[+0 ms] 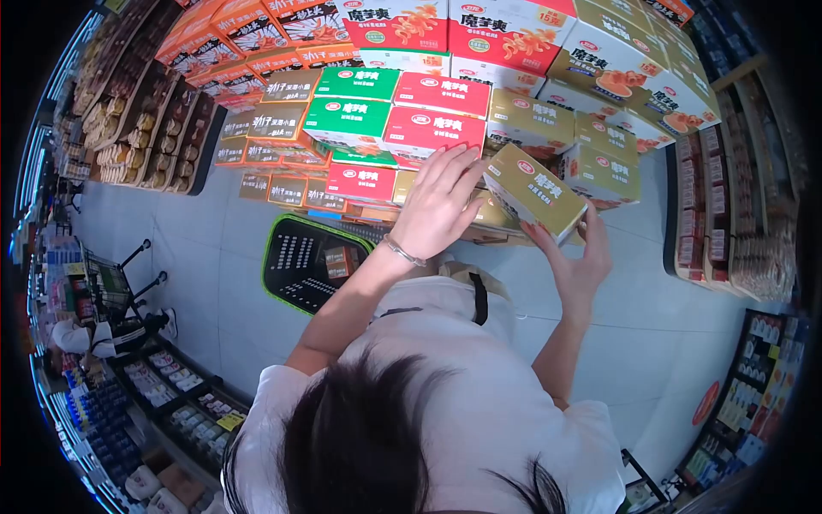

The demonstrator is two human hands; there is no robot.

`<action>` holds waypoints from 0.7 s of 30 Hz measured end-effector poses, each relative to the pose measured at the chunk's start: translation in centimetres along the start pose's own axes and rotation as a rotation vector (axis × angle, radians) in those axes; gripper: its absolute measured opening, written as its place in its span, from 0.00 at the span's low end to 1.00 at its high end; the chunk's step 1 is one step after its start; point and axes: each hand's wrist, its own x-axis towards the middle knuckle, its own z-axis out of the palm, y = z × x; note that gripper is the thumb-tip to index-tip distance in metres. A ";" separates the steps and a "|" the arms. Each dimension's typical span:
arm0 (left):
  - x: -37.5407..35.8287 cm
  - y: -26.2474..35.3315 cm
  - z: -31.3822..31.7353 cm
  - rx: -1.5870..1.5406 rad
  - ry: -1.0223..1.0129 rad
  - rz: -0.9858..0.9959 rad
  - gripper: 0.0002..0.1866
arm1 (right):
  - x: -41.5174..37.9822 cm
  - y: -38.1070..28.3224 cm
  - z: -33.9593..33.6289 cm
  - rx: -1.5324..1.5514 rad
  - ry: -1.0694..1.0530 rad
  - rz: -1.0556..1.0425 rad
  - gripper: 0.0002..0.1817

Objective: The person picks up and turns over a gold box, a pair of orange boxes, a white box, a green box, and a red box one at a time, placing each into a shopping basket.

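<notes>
My right hand (578, 255) grips the lower right end of a gold snack box (535, 190), thumb on one side and fingers on the other. The box is tilted in front of the stacked display. My left hand (441, 195) has its fingers stretched out, their tips at the lower edge of a red snack box (435, 130), and a bracelet circles that wrist. Green snack boxes (347, 117) are stacked to the left of the red ones. More gold boxes (531, 118) stand behind the held one.
A black basket with a green rim (268, 248) sits left of my body, an orange-brown box (339, 262) inside it. Orange boxes (274, 64) fill the display's left side. Shelves (163, 128) flank the aisle. At far left, a person (111, 336) is beside a shopping cart (107, 278).
</notes>
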 end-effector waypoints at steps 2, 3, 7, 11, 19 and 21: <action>-0.4 -0.6 -0.2 0.099 0.013 -0.021 0.28 | -0.1 0.1 0.8 -0.013 0.055 -0.009 0.34; -0.5 -0.7 -0.1 0.100 0.014 -0.028 0.28 | 0.0 0.1 1.1 -0.012 0.048 -0.011 0.34; -0.9 -1.2 0.6 0.156 -0.016 -0.023 0.27 | 0.2 0.3 2.3 0.111 0.047 0.094 0.35; -1.1 -1.3 1.0 0.139 0.001 -0.032 0.28 | 0.4 0.4 2.9 0.224 0.033 0.180 0.36; -1.3 -1.7 1.9 0.130 0.037 -0.037 0.28 | -0.5 1.0 4.1 0.239 0.055 0.240 0.35; -1.4 -1.8 2.0 0.135 0.033 -0.031 0.28 | -0.8 1.2 4.4 0.248 0.059 0.261 0.34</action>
